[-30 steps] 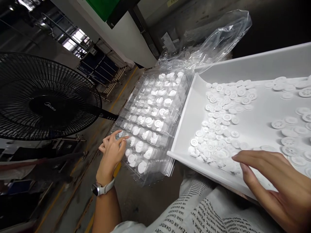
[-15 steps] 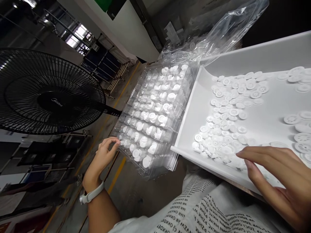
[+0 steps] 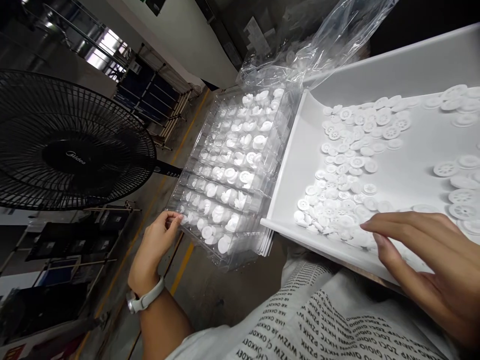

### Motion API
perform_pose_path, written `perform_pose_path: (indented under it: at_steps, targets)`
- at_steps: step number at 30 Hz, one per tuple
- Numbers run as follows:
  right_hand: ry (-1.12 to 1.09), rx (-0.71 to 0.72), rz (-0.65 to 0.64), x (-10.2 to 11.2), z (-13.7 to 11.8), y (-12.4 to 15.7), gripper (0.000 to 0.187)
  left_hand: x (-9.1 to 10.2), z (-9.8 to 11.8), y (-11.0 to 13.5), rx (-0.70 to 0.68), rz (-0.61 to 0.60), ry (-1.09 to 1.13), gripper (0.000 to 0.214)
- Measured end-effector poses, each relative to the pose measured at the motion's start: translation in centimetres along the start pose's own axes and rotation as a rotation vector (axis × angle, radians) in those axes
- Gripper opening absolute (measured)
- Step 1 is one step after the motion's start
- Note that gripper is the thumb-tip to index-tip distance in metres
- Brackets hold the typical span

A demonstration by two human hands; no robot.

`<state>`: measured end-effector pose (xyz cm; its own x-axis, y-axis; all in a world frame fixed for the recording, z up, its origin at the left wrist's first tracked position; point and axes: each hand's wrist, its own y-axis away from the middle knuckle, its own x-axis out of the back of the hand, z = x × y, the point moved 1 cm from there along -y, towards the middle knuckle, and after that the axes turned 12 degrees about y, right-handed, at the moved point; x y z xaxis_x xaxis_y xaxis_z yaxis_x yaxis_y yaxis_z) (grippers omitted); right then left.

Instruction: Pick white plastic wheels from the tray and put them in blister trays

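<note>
At the near left corner of the clear plastic compartment tray (image 3: 228, 189) is my left hand (image 3: 155, 245), thumb and fingers pinched together; what lies between the tips is too small to make out. Small white plastic wheels and other white pieces fill the tray's cells, and more trays are stacked beneath it. My right hand (image 3: 427, 255) hovers over the near side of a white bin (image 3: 423, 165), thumb and fingers apart, with nothing visible in it. Close to its fingertips lies a heap of small white wheels (image 3: 337, 207). Larger white wheels (image 3: 463, 195) lie farther right in the bin.
A black fan (image 3: 75, 145) stands on the left. Behind the tray and bin lies a crumpled clear plastic bag (image 3: 300, 60) with white pieces in it. Racks (image 3: 144, 100) stand farther back on the floor, which has yellow lines (image 3: 183, 267).
The view has shifted slightly, so the tray and bin appear a little higher. Both hands keep nearly the same places: left at the tray corner, right above the small wheels.
</note>
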<state>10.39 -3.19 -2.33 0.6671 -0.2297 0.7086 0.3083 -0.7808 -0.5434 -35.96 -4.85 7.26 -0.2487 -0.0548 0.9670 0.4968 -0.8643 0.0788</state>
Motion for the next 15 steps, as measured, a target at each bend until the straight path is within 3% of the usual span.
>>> perform_pose_path:
  at_steps: [7, 15]
  targets:
    - [-0.008, -0.003, -0.043, 0.4, -0.3, -0.1, 0.010, -0.5, 0.7, 0.8, 0.031, -0.007, 0.004, 0.039]
    - [-0.005, 0.005, -0.019, 0.1, -0.1, -0.2, 0.009, -0.1, 1.7, 1.1, -0.044, -0.056, -0.088, 0.042]
